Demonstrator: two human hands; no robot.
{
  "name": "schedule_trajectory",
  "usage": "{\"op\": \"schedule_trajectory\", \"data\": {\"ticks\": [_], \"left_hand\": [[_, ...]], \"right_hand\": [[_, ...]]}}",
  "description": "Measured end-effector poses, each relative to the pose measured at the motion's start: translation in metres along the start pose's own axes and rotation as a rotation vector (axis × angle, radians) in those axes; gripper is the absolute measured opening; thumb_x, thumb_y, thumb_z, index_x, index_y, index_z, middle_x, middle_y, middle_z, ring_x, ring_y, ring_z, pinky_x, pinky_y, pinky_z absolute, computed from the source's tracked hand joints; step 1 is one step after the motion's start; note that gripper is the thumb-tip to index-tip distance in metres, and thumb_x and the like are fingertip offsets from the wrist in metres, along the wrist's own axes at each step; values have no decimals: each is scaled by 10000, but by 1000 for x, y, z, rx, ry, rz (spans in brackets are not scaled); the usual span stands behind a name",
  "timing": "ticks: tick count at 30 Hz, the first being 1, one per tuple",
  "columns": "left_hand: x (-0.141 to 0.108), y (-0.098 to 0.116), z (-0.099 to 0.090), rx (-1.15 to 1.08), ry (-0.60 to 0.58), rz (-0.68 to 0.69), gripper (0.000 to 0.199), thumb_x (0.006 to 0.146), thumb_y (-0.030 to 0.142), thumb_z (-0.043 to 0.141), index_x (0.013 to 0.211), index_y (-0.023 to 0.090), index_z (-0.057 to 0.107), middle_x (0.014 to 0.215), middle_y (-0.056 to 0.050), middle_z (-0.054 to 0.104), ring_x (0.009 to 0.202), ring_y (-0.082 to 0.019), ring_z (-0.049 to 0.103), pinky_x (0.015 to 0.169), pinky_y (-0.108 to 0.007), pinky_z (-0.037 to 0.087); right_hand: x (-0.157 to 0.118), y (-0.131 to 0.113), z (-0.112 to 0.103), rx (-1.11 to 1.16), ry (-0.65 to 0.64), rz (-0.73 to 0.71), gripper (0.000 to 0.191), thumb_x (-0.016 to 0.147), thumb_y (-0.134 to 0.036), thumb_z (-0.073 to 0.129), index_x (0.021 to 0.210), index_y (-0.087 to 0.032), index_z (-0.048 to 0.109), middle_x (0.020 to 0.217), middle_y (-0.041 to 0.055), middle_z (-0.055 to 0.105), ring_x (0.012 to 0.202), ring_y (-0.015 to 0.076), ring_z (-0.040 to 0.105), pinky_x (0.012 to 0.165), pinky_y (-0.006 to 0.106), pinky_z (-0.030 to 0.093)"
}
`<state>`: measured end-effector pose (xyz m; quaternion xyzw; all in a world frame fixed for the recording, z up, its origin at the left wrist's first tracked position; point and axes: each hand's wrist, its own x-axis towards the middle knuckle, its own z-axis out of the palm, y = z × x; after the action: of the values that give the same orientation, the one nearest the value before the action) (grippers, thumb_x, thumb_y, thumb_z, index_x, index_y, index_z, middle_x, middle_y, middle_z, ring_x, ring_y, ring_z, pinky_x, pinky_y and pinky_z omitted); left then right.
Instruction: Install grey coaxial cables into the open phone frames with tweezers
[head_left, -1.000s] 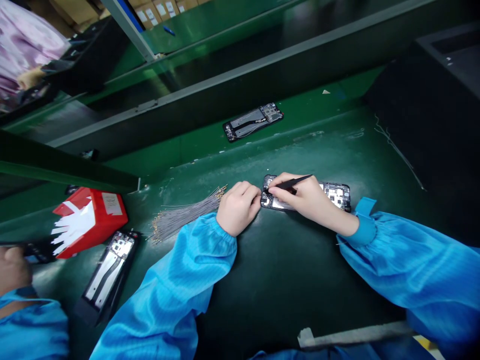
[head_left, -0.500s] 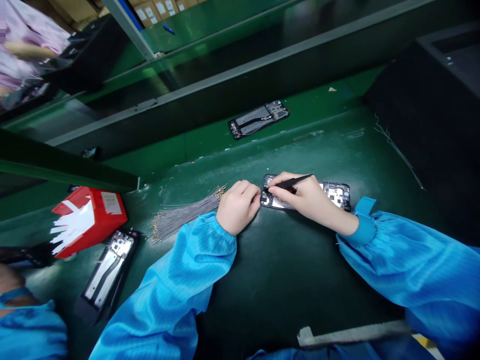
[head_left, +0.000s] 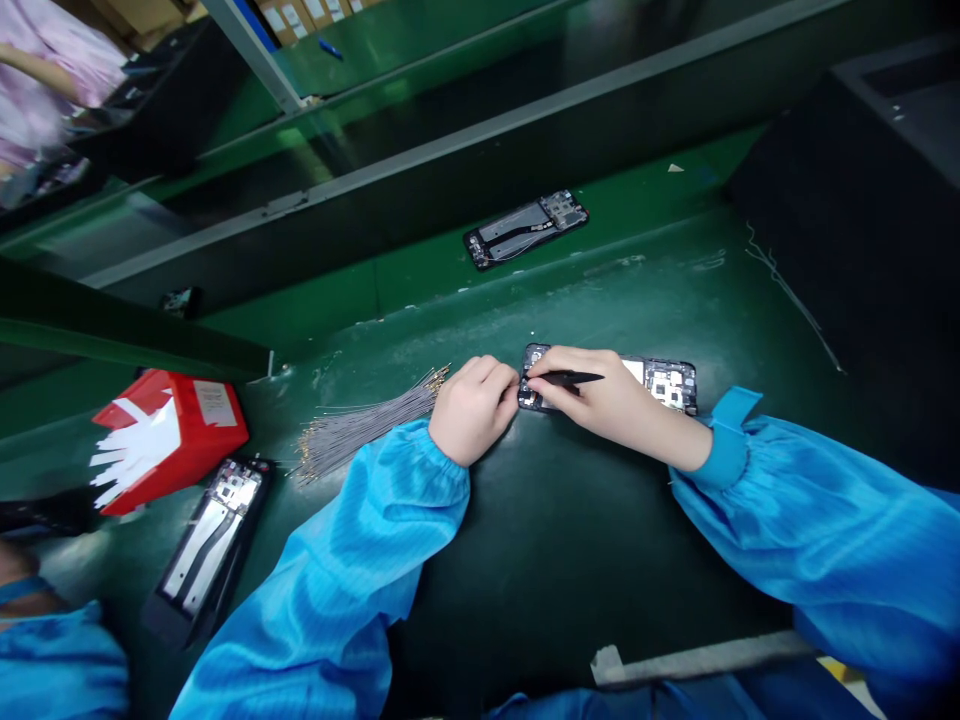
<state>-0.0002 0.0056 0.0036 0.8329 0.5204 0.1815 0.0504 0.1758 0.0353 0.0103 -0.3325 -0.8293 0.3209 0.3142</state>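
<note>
A smartphone with its inside exposed (head_left: 667, 386) lies flat on the green bench, its boards and metal parts showing. My right hand (head_left: 592, 385) rests over its left half and grips black tweezers (head_left: 574, 377) that point left. Their tip is hidden by my fingers. At the left end of the phone my left hand (head_left: 476, 408) is closed, knuckles up, against or just beside the edge. What its fingers pinch, if anything, is hidden. Right beside this hand a bundle of thin grey cables with gold-coloured ends (head_left: 367, 425) spreads out to the left.
Another opened phone (head_left: 525, 230) lies on the ledge behind. Further opened phones (head_left: 214, 545) are stacked at left near a red box of white strips (head_left: 214, 425). A dark box (head_left: 847, 220) stands at right. Other people's arms show at the left edge.
The tweezers in my right hand have tilted lower and lie flatter, and the fingers have shifted slightly left. My left hand stays about where it was. The whole view has moved a little.
</note>
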Motion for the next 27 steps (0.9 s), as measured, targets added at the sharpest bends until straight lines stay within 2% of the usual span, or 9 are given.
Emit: {"op": "schedule_trajectory", "data": {"ticks": [4, 8, 11, 15, 18, 20, 22, 24, 27], "left_hand": [[0, 1, 1, 4, -11, 0, 113, 824, 189, 455, 756, 161, 542, 726, -23, 526, 721, -145, 493, 659, -241, 409], [-1, -2, -4, -13, -46, -31, 126, 833, 201, 447, 774, 161, 551, 744, -27, 536, 732, -149, 501, 668, -250, 414], [0, -9, -14, -47, -140, -46, 136, 833, 185, 436, 796, 166, 566, 769, -27, 554, 742, -152, 508, 679, -259, 415], [0, -12, -24, -142, -332, 115, 149, 793, 114, 452, 843, 180, 577, 826, -16, 577, 784, -147, 506, 715, -259, 411], [-1, -4, -23, 6, -301, 197, 122, 808, 148, 451, 831, 171, 569, 821, -31, 566, 767, -164, 490, 676, -283, 391], [-1, 3, -20, 148, -235, 281, 145, 844, 195, 421, 811, 170, 560, 790, -35, 553, 732, -171, 473, 647, -300, 366], [-3, 10, -17, 228, -181, 386, 184, 869, 193, 382, 784, 177, 545, 761, -27, 540, 702, -164, 457, 632, -301, 343], [-4, 14, -15, 247, -153, 459, 206, 877, 172, 366, 746, 182, 525, 732, -15, 524, 674, -151, 442, 619, -293, 325], [-5, 16, -14, 241, -150, 495, 209, 875, 173, 371, 724, 177, 515, 720, -14, 512, 665, -146, 432, 618, -287, 320]], "right_hand": [[1, 1, 5, -57, -22, -59, 112, 826, -199, 473, 814, -161, 578, 792, 49, 622, 722, 150, 566, 663, 270, 436], [3, -3, -1, -34, 32, -12, 76, 811, -196, 506, 799, -167, 575, 800, 31, 638, 732, 133, 581, 680, 240, 433], [-5, -4, -22, -134, 155, 85, 130, 828, -220, 469, 731, -178, 545, 728, 18, 620, 675, 125, 570, 633, 232, 413], [-33, 10, -58, -552, 283, 256, 335, 824, -320, 433, 518, -200, 370, 468, -3, 437, 447, 119, 427, 465, 267, 276], [-55, 24, -71, -702, 269, 344, 402, 813, -365, 448, 478, -205, 293, 419, -7, 380, 394, 107, 363, 432, 271, 222], [-63, 28, -70, -656, 245, 346, 406, 818, -381, 451, 477, -205, 317, 427, -2, 412, 397, 109, 388, 428, 268, 243], [-63, 27, -65, -560, 212, 318, 361, 825, -382, 452, 517, -198, 415, 481, 11, 491, 444, 127, 461, 451, 267, 298], [-59, 23, -59, -426, 168, 288, 279, 835, -363, 453, 628, -190, 524, 594, 23, 576, 538, 145, 535, 507, 269, 366], [-54, 16, -53, -177, 91, 216, 172, 840, -320, 470, 803, -196, 585, 774, 28, 623, 690, 147, 581, 620, 268, 435]]}}
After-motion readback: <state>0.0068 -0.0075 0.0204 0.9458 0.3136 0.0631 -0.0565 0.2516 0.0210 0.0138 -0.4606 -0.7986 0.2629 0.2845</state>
